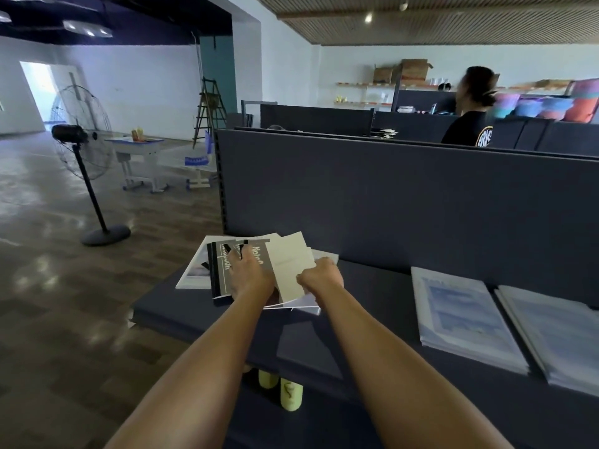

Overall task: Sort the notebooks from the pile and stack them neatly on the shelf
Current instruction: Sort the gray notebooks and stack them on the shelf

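A loose pile of notebooks [201, 270] lies at the left end of the dark blue shelf [372, 296]. My left hand [251, 275] presses flat on a grey notebook [223, 273] with white lettering in the pile. My right hand [321, 277] pinches the near edge of a cream notebook [291, 267] that sits askew on top. Two neat stacks of pale blue notebooks [463, 319] [557, 335] lie side by side on the shelf to the right.
A dark back panel [389, 196] rises behind the shelf. Yellow-green bottles [290, 393] stand on a lower shelf beneath my arms. A pedestal fan [81, 140] stands on the floor to the left. A person in a black shirt [470, 124] stands beyond the panel.
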A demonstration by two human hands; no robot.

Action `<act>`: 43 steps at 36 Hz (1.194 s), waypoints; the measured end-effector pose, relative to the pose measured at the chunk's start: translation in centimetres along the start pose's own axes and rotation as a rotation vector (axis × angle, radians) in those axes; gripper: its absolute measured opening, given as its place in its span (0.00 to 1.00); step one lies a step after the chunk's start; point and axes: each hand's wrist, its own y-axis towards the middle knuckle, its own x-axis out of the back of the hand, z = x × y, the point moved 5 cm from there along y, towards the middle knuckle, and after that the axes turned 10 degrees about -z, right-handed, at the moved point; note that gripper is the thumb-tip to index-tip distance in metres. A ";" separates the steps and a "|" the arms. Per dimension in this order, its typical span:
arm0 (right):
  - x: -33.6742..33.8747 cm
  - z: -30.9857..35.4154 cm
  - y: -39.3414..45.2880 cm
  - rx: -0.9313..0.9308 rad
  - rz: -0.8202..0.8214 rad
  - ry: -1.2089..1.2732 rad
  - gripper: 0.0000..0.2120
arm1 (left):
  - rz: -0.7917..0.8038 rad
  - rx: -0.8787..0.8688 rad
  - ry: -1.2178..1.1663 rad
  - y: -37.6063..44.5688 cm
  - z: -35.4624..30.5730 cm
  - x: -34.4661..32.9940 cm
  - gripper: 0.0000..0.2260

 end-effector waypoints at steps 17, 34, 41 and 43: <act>11.1 -8.0 -2.6 -0.134 -0.236 0.475 0.12 | 0.159 -0.014 -0.235 -7.5 -6.2 -3.3 0.16; 29.2 -22.4 -9.6 -0.142 -0.697 -0.219 0.07 | 0.389 -0.184 -0.287 -27.1 -17.5 -11.8 0.22; 35.2 -27.8 -11.9 -0.255 -0.799 -0.243 0.06 | 0.532 -0.285 -0.331 -33.3 -22.0 -15.1 0.20; 36.7 -29.0 -12.4 -0.288 -0.835 -0.238 0.07 | 0.571 -0.300 -0.340 -34.9 -23.2 -16.0 0.19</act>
